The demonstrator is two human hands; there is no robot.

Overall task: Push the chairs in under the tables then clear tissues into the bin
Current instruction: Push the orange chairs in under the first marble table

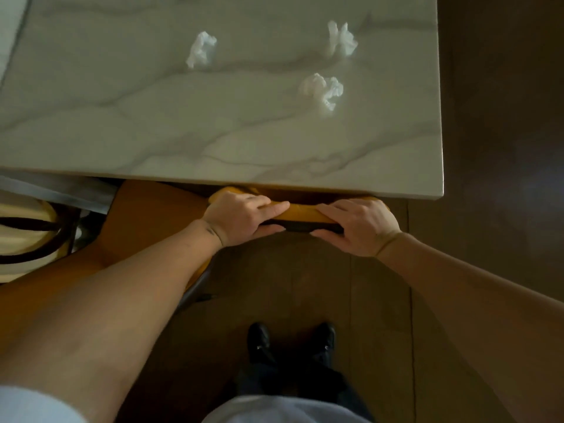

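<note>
Your left hand (244,218) and right hand (357,224) curl around the mustard chair back (300,212), rounded and padded. Three crumpled white tissues (322,90) lie at twelve o'clock on the glossy veined marble table (152,132).

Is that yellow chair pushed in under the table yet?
Pushed in: the chair backrest sits at the table edge, its seat hidden beneath.

A dark brown floor (305,285) of large tiles with thin seams runs under everything — dim, with faint sheen at the right. By the left edge stands a cream cushioned seat (21,233) with dark piping, beside a grey metal rail (61,190).
</note>
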